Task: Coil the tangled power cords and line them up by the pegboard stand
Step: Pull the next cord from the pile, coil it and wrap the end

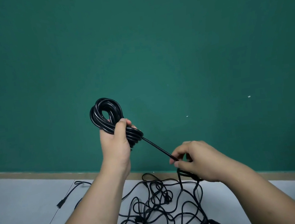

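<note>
A: Where's the coil (104, 115)?
B: Held up in the left hand (114, 143), fingers wrapped round it. 1 taut cord (156, 147) slants down-right into the right hand (194, 160), which pinches it.
A: The rest?
B: A tangle (163, 206) on the table (25, 208), just below the right hand.

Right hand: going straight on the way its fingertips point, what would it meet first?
The right hand, pinching the taut black cord, points leftward: probably the left hand first, near its wrist, under the coiled black cord bundle. Depth is unclear.
</note>
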The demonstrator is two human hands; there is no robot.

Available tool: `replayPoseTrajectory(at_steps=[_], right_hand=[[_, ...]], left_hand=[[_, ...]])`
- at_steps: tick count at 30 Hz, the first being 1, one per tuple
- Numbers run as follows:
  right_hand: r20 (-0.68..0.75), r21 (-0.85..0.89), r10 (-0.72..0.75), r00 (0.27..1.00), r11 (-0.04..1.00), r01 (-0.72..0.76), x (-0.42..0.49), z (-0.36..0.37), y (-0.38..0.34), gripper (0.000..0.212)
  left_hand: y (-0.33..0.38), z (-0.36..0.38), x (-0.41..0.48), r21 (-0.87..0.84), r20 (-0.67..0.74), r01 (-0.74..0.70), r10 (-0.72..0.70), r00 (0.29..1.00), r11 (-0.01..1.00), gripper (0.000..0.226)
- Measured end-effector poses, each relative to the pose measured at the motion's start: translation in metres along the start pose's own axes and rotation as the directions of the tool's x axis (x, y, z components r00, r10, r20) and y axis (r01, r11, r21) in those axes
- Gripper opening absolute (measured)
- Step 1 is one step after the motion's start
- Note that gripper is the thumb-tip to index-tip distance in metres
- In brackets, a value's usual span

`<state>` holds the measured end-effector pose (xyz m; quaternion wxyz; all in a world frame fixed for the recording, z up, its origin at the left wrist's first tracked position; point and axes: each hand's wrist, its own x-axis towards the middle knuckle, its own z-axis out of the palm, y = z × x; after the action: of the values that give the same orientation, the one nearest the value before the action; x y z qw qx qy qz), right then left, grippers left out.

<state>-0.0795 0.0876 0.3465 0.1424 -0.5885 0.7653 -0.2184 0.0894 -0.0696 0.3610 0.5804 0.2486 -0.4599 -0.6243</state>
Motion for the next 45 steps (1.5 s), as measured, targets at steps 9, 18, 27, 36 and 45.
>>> replayPoseTrajectory(at_steps=[9,18,27,36,45], right_hand=[[-0.270,0.543,0.119,0.956,0.838,0.049,-0.008,-0.021,0.008,0.059],[0.051,0.068,0.246,0.968,0.966,-0.249,-0.006,-0.013,0.040,0.042],[0.122,0.228,-0.028,0.992,0.974,0.000,0.006,0.038,-0.006,0.060],[0.137,0.572,-0.038,0.990,0.819,-0.048,0.010,0.037,-0.006,0.008],[0.143,0.685,-0.119,0.983,0.728,-0.012,0.011,0.049,-0.016,0.020]], left_hand=[[0.001,-0.020,0.015,0.182,-0.072,0.069,-0.056,0.996,0.981,0.056],[0.003,-0.008,0.005,0.030,-0.022,0.115,-0.115,0.993,0.993,0.016],[-0.001,0.017,-0.013,-0.232,0.121,0.189,-0.164,0.979,0.954,0.018],[0.001,0.011,-0.007,-0.298,0.082,0.214,-0.199,0.977,0.930,0.008],[-0.006,0.008,-0.004,-0.259,0.076,0.185,-0.171,0.982,0.948,0.011]])
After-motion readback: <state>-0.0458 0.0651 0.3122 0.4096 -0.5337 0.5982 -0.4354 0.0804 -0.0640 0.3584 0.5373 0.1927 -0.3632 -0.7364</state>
